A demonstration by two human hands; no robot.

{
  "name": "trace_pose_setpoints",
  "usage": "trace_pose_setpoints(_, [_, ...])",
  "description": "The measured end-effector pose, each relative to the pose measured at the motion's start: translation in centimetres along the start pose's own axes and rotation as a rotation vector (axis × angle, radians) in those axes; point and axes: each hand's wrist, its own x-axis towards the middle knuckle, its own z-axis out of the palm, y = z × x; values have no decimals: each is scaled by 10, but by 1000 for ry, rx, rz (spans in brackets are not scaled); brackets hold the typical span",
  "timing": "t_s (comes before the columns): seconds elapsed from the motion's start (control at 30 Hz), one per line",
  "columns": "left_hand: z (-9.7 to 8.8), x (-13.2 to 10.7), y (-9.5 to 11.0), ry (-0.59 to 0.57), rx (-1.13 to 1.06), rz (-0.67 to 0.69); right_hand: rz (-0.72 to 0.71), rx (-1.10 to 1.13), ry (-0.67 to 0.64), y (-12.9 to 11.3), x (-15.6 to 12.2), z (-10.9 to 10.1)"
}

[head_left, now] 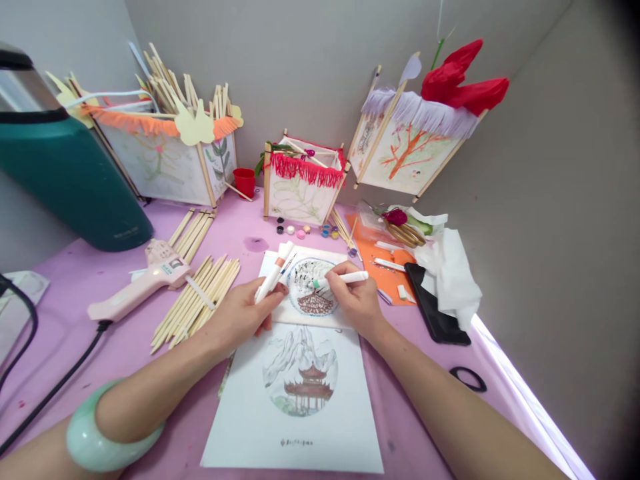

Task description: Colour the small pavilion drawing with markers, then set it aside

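My right hand (354, 293) pinches a white marker (347, 277), its green tip at a round drawing (314, 305) of a brown-roofed pavilion with dark dotted strokes. Whether the tip touches the surface I cannot tell. The drawing is on a white sheet (283, 316). My left hand (255, 303) is closed around white markers (271, 277), one with a brownish band, and a slim pen or brush beside them; it rests at the sheet's left edge. Just below lies a printed picture page (240, 407) showing a pavilion and mountains in a circle.
Left are a pink glue gun (145, 280), wooden sticks (210, 300) and a green bottle (75, 180). Paper lanterns (303, 193) and paint pots (301, 234) stand behind. On the right are scissors (406, 233), an orange sheet (367, 248), a black phone (435, 313) and tissues (453, 273).
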Motion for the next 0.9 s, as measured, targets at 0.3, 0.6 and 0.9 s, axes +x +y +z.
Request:
trace_pose_setpoints(0.3, [0, 0, -1, 0, 9, 10, -15, -64, 47, 3, 1, -3])
trace_pose_setpoints(0.6, [0, 1, 2, 1, -11, 4, -18, -5, -74, -2, -1, 1])
trace_pose_setpoints(0.9, [0, 0, 2, -3, 2, 12, 9, 40, -174, -6, -1, 1])
